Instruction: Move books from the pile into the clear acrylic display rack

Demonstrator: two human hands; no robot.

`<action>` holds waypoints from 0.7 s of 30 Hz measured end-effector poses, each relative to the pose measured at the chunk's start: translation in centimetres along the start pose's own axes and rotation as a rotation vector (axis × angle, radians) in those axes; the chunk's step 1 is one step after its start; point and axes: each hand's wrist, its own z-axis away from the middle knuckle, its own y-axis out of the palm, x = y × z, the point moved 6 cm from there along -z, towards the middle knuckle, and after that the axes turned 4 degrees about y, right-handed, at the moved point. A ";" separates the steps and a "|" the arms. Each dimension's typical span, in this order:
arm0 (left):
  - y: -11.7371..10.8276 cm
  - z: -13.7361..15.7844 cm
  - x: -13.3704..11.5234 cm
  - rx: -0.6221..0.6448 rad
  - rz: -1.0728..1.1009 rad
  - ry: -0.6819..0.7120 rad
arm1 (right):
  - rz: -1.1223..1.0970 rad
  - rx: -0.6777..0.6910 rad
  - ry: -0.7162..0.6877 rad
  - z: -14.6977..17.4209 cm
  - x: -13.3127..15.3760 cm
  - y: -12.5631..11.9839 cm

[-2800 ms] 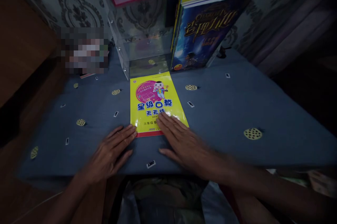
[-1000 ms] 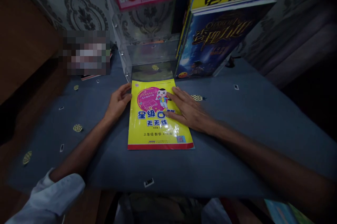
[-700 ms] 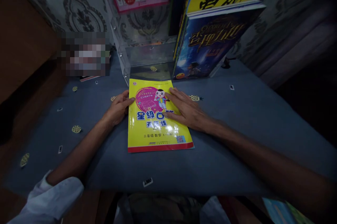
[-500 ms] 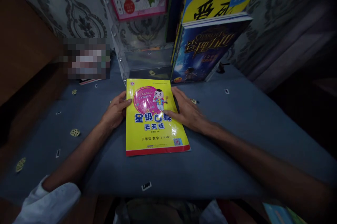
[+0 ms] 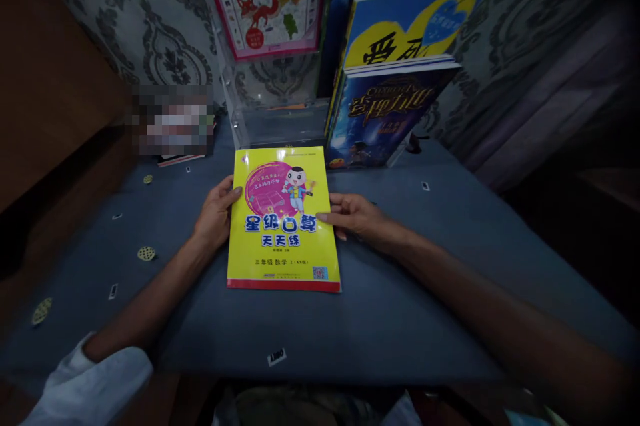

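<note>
A yellow workbook [image 5: 283,219] with a red bottom strip and a pink circle on its cover faces up in front of me. My left hand [image 5: 218,213] grips its left edge, thumb on the cover and the fingers behind. On the opposite edge, my right hand [image 5: 357,218] pinches the workbook, its thumb lying over the cover and its fingers partly hidden underneath. Just beyond the workbook's top edge stands a clear display rack [image 5: 280,123], whose lower left tier shows no book in front.
A dark blue book [image 5: 385,116] and a blue-yellow book [image 5: 400,26] lean in the rack's right side. A pink-edged picture book [image 5: 273,6] sits upper left. Blurred items [image 5: 173,123] lie at the back left of the blue tablecloth [image 5: 400,319].
The workbook has shifted slightly left and straightened. My right hand has gone from lying along its upper right edge to pinching lower on that edge. The view has tilted up a little.
</note>
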 end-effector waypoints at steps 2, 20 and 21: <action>-0.7 -0.2 -0.3 -0.036 0.008 0.042 | 0.027 0.092 0.038 0.4 0.0 1.1; -1.2 0.4 -3.0 -0.089 0.125 0.095 | 0.215 0.218 -0.189 2.0 0.7 3.9; -1.0 0.6 -3.0 -0.069 0.145 0.063 | 0.235 0.211 -0.226 2.0 1.0 3.8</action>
